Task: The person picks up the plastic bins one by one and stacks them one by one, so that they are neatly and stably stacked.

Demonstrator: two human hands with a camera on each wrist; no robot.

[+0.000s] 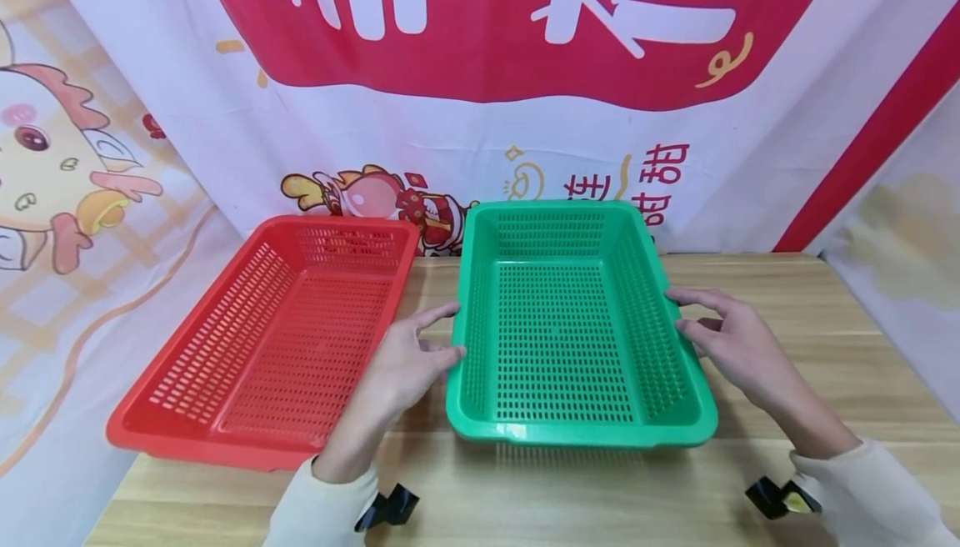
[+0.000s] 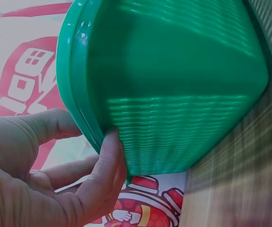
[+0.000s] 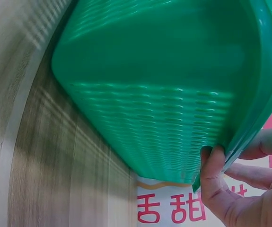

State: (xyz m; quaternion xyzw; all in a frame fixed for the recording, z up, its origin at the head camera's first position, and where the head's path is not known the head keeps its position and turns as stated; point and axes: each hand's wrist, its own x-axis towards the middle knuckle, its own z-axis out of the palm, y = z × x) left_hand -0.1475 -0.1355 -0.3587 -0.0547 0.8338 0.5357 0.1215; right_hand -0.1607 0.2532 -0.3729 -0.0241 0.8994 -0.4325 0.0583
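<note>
Looks like the positioning step: green basket [image 1: 581,436] sits right of the red basket [image 1: 191,452] on the wooden table [image 1: 840,338], and the person's left hand [image 1: 411,362] and right hand [image 1: 738,349] are each pinching its rim, one per side, fingertips tucked under the lip. Next move probably calls for both hands working evenly so it stays level, whether that's a lift or a slide, tbh hard to say which.

Stuff you can't really see: whether the green one's base is fully down or slightly raised. From the head view, the rim hides some fingertips, and the left forearm covers part of red's near right corner. Backdrop [image 1: 480,138] lettering gets cut off at the far edge.
</note>
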